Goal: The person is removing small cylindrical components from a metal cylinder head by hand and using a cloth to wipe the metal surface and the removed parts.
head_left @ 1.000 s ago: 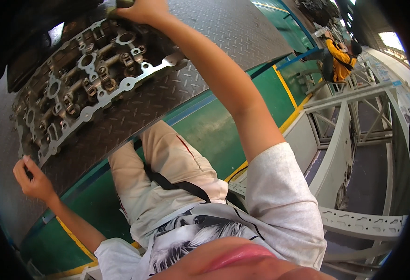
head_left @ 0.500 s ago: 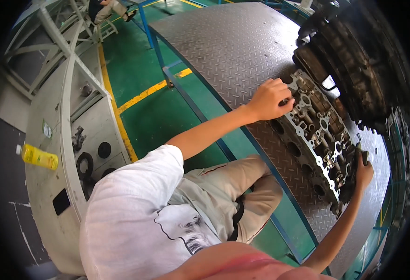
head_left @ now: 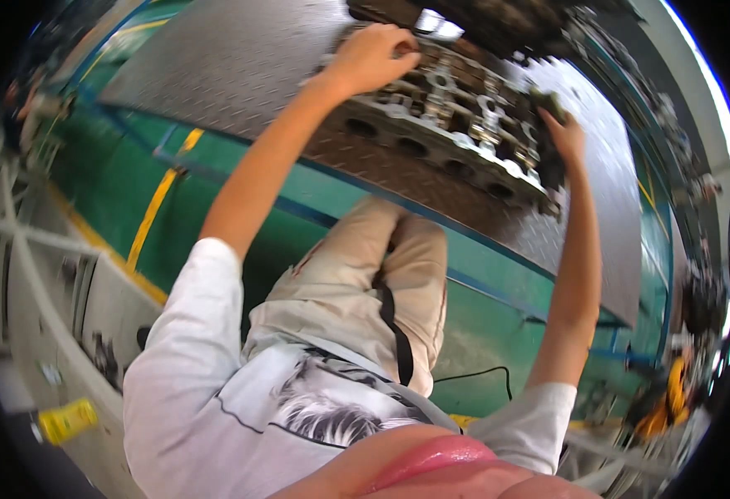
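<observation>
A metal engine cylinder head [head_left: 452,125] lies on the tread-plate tabletop, with its cams and bright bearing caps uppermost. Round dark ports line the side facing me. My left hand [head_left: 373,60] is over its left end, fingers curled in; whatever they pinch is hidden. At the opposite end, the fingers of my right hand [head_left: 568,135] close on a dark greenish lump [head_left: 548,103]. Blur keeps me from telling whether that lump is loose or part of the cylinder head.
A large dark engine assembly [head_left: 498,25] stands just beyond the cylinder head. The tread-plate table [head_left: 240,66] has a blue frame in front of my knees. A yellow bottle [head_left: 69,421] is on the pale bench at lower left. Farther left sits another person [head_left: 39,108].
My view has swung, so the table and cylinder head now appear higher and more level. Both hands remain at the cylinder head's two ends.
</observation>
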Motion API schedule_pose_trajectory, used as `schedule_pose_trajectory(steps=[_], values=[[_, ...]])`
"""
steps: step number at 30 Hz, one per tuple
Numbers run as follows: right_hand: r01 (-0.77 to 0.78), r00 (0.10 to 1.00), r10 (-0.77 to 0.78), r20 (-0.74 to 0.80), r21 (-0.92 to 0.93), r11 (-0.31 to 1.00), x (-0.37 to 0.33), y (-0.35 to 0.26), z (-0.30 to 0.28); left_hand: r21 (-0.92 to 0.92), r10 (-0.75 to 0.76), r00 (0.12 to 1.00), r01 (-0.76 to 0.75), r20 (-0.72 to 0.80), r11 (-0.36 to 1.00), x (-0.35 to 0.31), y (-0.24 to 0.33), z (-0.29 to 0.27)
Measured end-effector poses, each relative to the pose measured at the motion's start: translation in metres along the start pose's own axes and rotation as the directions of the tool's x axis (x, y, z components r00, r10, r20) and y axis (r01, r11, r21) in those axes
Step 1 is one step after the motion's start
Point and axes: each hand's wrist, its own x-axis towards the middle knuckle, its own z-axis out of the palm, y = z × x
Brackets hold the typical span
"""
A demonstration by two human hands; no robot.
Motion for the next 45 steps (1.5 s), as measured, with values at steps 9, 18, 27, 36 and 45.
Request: schedule_pose_trajectory(steps=[9,18,27,36,45], values=[[-0.128,0.992,0.128,-0.002,0.068,0.989,-0.017,-0.023,-0.009,-0.042,0.021,0.945,-0.008,0.325,0.999,0.014,0.000,0.023],[-0.199,0.977,0.207,-0.047,0.138,0.970,-0.020,-0.023,-0.008,-0.049,0.046,0.881,-0.026,0.470,0.998,0.050,-0.025,0.060],[-0.115,0.993,0.113,0.020,0.106,0.988,-0.018,-0.022,-0.010,-0.088,-0.031,0.888,0.080,0.459,0.993,0.059,-0.021,0.062],[-0.108,0.993,0.110,-0.033,0.049,0.993,-0.012,-0.008,-0.003,-0.171,-0.074,0.790,0.221,0.609,0.960,0.083,-0.046,0.073],[-0.050,0.998,0.046,0.044,0.082,0.995,0.010,0.029,0.014,-0.047,0.068,0.786,-0.049,0.614,0.998,0.098,-0.068,0.114]])
